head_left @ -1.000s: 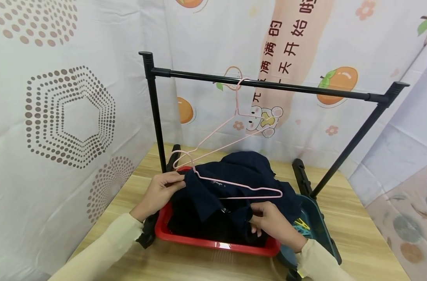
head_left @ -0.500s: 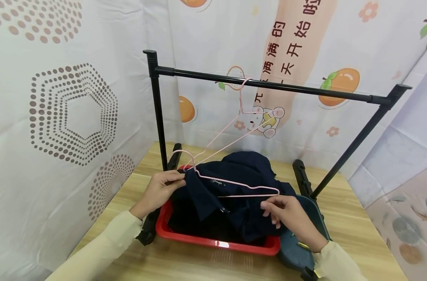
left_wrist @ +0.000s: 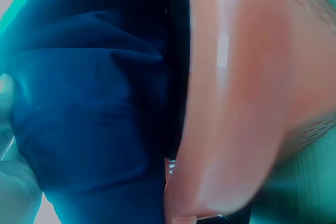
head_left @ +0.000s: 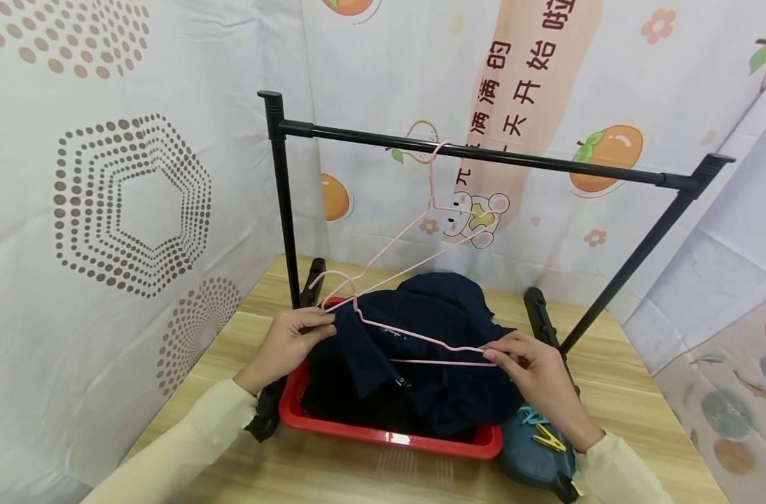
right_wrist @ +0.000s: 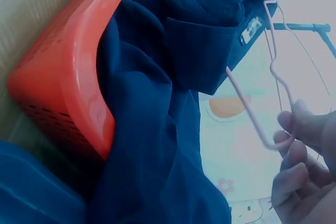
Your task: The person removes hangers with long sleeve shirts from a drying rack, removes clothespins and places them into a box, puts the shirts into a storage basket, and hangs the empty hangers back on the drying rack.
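Observation:
A navy collared shirt [head_left: 433,315] lies bunched over a red basket [head_left: 383,435], with its collar raised toward me. My left hand [head_left: 290,344] pinches the collar at its left side. Part of a pink hanger [head_left: 414,334] is inside the shirt's neck; its hook sticks up by the collar. With thumb and fingers, my right hand [head_left: 529,358] pinches the right end of that hanger, which in the right wrist view stands outside the collar. The left wrist view shows mostly shirt cloth and the basket rim, with the left fingers at its edge.
A second pink hanger [head_left: 395,238] hangs from the black rack's bar [head_left: 383,140]. The rack's feet flank the basket. At the right, a dark blue tray [head_left: 528,455] holds yellow and teal clothes pegs [head_left: 549,439]. Printed curtains [head_left: 370,91] close off the back and sides.
My right hand has let go of the shirt's collar, moved right and taken hold of the hanger's right end. The left hand stays at the collar. The hanger has shifted slightly.

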The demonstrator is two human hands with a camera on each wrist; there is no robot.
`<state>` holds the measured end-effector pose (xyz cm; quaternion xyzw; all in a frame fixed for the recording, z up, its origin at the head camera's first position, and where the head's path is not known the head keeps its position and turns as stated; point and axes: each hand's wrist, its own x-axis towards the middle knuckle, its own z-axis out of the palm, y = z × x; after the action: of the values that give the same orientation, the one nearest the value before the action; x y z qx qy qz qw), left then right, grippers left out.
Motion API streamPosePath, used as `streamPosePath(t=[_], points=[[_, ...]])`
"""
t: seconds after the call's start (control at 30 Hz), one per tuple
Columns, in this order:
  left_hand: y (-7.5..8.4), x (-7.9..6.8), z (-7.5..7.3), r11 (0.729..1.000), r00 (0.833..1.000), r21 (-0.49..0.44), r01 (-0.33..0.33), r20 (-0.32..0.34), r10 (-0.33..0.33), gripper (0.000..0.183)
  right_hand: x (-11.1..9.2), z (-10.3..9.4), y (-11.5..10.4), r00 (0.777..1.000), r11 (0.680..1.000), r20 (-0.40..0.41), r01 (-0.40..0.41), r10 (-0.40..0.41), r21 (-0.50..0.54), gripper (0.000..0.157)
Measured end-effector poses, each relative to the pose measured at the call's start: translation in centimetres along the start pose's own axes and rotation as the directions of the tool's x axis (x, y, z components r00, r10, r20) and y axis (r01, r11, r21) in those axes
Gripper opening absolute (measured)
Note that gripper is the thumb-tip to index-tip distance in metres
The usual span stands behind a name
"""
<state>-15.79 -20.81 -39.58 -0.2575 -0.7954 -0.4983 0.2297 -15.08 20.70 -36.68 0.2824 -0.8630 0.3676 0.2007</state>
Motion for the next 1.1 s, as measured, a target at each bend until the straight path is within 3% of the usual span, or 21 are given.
streamPosePath(t=[0.2,0.47,0.73,1.1], points=[[0.0,0.0,0.1,0.999,0.999,-0.01,-0.033,0.028,0.033,0.022,0.5,0.9,-0.3,0.985,0.984,0.081,0.157,-0.151,-0.086,0.018],[0.1,0.2,-0.1,0.996,0.996,0.029,-0.081,0.045,0.079,0.022,0.9,1.7,-0.7,0.968,0.976,0.172,0.2,-0.184,-0.081,0.015],[-0.2,0.2,0.0,0.994,0.994,0.028,-0.101,0.053,0.099,0.022,0.4,2.0,-0.3,0.957,0.961,0.123,0.272,-0.264,-0.05,0.02],[-0.7,-0.4,-0.3,0.996,0.992,0.033,-0.081,0.102,0.077,0.022,-0.4,1.1,0.7,0.966,0.964,0.092,0.248,-0.24,-0.097,0.019]])
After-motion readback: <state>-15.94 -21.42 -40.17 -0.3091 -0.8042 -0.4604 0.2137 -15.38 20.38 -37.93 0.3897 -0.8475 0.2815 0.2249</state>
